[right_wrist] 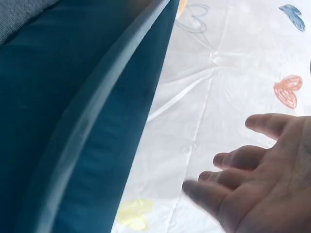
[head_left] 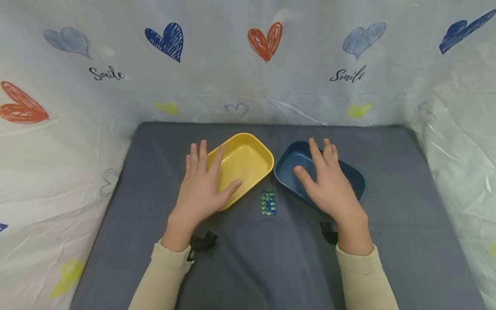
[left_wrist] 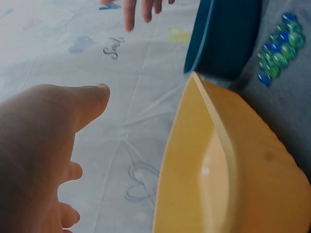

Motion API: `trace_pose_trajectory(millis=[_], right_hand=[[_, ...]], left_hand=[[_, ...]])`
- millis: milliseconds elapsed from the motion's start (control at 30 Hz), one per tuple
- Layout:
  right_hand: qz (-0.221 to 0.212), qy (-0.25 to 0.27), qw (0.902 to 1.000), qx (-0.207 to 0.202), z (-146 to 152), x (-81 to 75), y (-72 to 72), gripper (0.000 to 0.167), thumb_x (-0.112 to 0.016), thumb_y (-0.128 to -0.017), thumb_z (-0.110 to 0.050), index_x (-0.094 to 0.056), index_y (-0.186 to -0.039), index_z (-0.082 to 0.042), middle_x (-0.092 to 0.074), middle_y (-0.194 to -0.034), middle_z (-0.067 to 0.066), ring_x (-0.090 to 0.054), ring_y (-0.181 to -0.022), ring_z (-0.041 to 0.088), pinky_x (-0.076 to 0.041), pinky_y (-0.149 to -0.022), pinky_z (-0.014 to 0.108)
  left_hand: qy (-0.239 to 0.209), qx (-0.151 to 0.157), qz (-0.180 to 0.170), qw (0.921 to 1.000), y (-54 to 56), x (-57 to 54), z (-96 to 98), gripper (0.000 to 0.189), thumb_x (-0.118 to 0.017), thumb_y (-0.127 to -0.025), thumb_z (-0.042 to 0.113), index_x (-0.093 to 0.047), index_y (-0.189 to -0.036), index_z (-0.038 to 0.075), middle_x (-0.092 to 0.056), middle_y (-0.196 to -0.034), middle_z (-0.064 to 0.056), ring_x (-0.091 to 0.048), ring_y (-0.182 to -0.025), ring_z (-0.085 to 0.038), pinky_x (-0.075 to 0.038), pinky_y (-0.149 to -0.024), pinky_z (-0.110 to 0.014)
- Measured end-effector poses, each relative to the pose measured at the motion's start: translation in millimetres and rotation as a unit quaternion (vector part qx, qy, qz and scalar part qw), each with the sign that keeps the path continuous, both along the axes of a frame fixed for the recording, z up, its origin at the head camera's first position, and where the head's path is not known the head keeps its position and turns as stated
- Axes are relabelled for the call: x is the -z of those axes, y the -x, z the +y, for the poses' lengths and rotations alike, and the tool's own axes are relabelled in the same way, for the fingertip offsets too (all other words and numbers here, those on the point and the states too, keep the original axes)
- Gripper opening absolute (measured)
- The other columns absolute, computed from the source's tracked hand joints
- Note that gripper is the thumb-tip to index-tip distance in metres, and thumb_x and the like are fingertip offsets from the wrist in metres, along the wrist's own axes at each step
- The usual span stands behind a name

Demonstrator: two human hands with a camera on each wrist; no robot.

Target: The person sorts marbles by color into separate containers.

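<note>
Fingers spread, my left hand (head_left: pixel 199 189) hovers over the near-left side of a yellow rectangular tray (head_left: pixel 252 161). My right hand (head_left: pixel 329 183) is likewise spread, above a dark blue tray (head_left: pixel 288 168) of similar shape. Both hands hold nothing, and the wrist views show space between each hand and the tray rims. Between the trays, nearer to me, a small block of green and blue glass beads (head_left: pixel 268 203) lies in tidy rows on the cloth. What shows of the yellow tray's inside is bare; part of the blue tray's inside is hidden by my right hand.
A dark grey cloth (head_left: pixel 248 267) covers the table. White sheeting printed with hearts (head_left: pixel 265 41) and lettering hangs behind it and along both sides. Black straps (head_left: pixel 203 242) sit at the wrists below the cream sleeves (head_left: pixel 164 275).
</note>
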State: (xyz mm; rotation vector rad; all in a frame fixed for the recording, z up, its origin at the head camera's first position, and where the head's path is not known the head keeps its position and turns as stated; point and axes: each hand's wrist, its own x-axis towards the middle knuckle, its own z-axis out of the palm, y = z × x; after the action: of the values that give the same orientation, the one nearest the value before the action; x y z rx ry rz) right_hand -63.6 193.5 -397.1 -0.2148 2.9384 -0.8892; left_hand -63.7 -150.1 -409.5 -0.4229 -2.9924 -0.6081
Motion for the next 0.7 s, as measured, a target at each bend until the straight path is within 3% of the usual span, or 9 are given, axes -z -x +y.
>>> trace_pose_trajectory(millis=[67, 167, 300, 433, 567, 700], right_hand=[[-0.006, 0.017, 0.9998, 0.000, -1.1, 0.3, -3.1, 0.088, -0.044, -0.110, -0.070, -0.006, -0.177, -0.027, 0.011, -0.182, 0.010, 0.011, -0.167, 0.033, -0.026, -0.117, 0.080], [-0.006, 0.033, 0.9994, -0.002, -2.8, 2.3, -7.4, 0.087, -0.046, -0.111, -0.068, -0.009, -0.177, -0.025, 0.008, -0.183, 0.008, 0.007, -0.168, 0.033, -0.022, -0.120, 0.080], [0.003, 0.053, 0.9986, 0.001, -5.7, 5.0, -13.4, 0.087, -0.050, -0.111, -0.065, -0.014, -0.177, -0.022, -0.001, -0.183, 0.008, -0.009, -0.167, 0.040, -0.026, -0.119, 0.078], [0.029, 0.068, 0.9972, 0.010, -9.3, 8.9, -19.8, 0.086, -0.056, -0.110, -0.061, -0.023, -0.176, -0.017, -0.016, -0.182, 0.011, -0.028, -0.162, 0.043, -0.032, -0.118, 0.076], [0.082, 0.092, 0.9923, 0.015, -15.1, 14.6, -29.2, 0.074, -0.064, -0.111, -0.048, -0.041, -0.169, -0.010, -0.035, -0.176, 0.013, -0.041, -0.157, 0.040, -0.039, -0.117, 0.070], [0.124, 0.110, 0.9861, 0.001, -22.0, 19.6, -39.4, 0.061, -0.070, -0.109, -0.034, -0.052, -0.161, -0.007, -0.050, -0.166, 0.014, -0.051, -0.150, 0.038, -0.045, -0.115, 0.065]], left_hand=[[-0.006, -0.002, 0.002, 1.0000, -1.6, 3.9, -6.6, 0.103, -0.060, -0.100, 0.075, -0.019, -0.177, 0.021, 0.002, -0.181, -0.024, 0.018, -0.165, -0.037, -0.004, -0.131, -0.063], [-0.015, -0.006, 0.002, 0.9999, -4.4, 8.3, -15.4, 0.102, -0.061, -0.100, 0.073, -0.020, -0.177, 0.019, 0.001, -0.181, -0.024, 0.016, -0.166, -0.038, -0.006, -0.131, -0.064], [-0.031, -0.015, -0.002, 0.9994, -8.6, 12.8, -23.8, 0.100, -0.064, -0.102, 0.068, -0.022, -0.176, 0.015, 0.000, -0.181, -0.024, 0.011, -0.167, -0.039, -0.008, -0.131, -0.065], [-0.058, -0.027, 0.011, 0.9979, -12.4, 17.2, -29.0, 0.096, -0.069, -0.103, 0.058, -0.028, -0.173, 0.008, -0.011, -0.180, -0.026, -0.001, -0.167, -0.042, -0.011, -0.131, -0.064], [-0.082, -0.031, 0.068, 0.9938, -15.5, 21.4, -31.2, 0.083, -0.073, -0.102, 0.046, -0.043, -0.165, 0.002, -0.033, -0.173, -0.028, -0.024, -0.163, -0.047, -0.024, -0.128, -0.065], [-0.105, -0.024, 0.160, 0.9812, -18.8, 26.5, -32.5, 0.068, -0.071, -0.102, 0.040, -0.058, -0.151, -0.004, -0.053, -0.157, -0.030, -0.045, -0.149, -0.051, -0.035, -0.121, -0.067]])
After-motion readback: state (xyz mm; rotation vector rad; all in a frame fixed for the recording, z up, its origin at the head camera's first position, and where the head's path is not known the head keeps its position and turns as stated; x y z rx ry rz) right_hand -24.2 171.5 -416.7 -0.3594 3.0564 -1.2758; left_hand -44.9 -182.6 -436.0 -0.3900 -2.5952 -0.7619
